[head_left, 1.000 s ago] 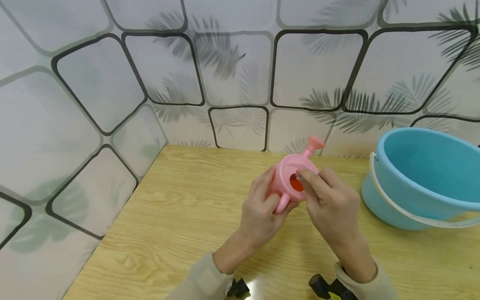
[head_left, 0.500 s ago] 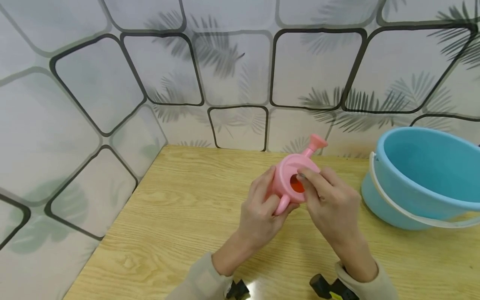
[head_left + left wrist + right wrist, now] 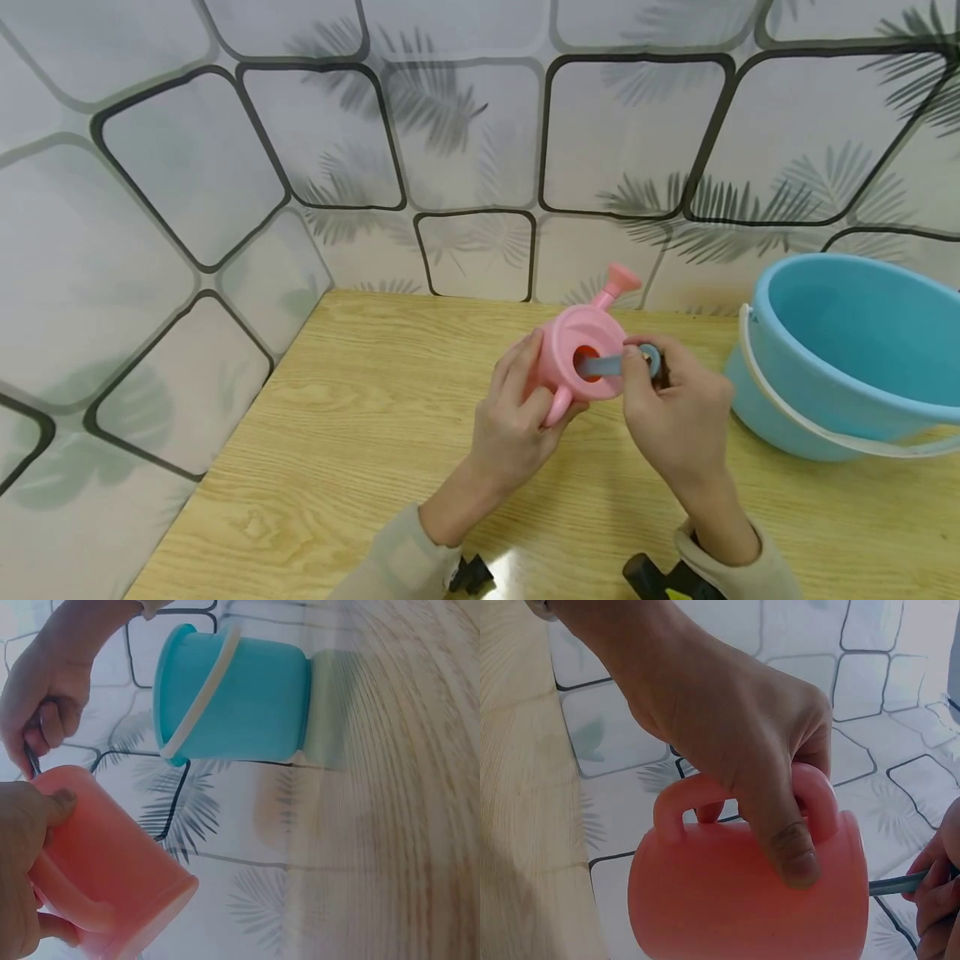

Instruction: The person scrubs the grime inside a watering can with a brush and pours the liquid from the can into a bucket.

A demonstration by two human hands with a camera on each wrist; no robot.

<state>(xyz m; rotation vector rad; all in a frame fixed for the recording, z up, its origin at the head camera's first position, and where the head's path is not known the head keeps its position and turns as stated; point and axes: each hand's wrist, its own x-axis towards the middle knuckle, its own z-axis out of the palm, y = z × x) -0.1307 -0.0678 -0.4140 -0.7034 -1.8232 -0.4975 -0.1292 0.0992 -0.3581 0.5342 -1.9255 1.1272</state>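
Note:
A pink toy watering can [image 3: 600, 329] is held tilted above the table, its spout [image 3: 621, 280] pointing away toward the wall. My left hand [image 3: 510, 429] grips it around the body and handle [image 3: 560, 406], the thumb pressed on the can's side [image 3: 750, 900] in the right wrist view. With thumb and fingers, my right hand [image 3: 682, 412] pinches a blue-grey flat stick [image 3: 602, 365] that has a ring-shaped end. The stick's other end goes into the can's round top hole, where an orange-red inside shows. That inserted end is hidden.
A light blue bucket [image 3: 787, 408] with a white handle [image 3: 795, 421] stands on the right, close to my right hand. The wood-grain table [image 3: 337, 433] meets a patterned wall covering [image 3: 480, 133] at the back and left.
My right hand has moved back from the hole to the right, and the blue-grey stick now shows between hand and can. My left hand and the can have shifted slightly left.

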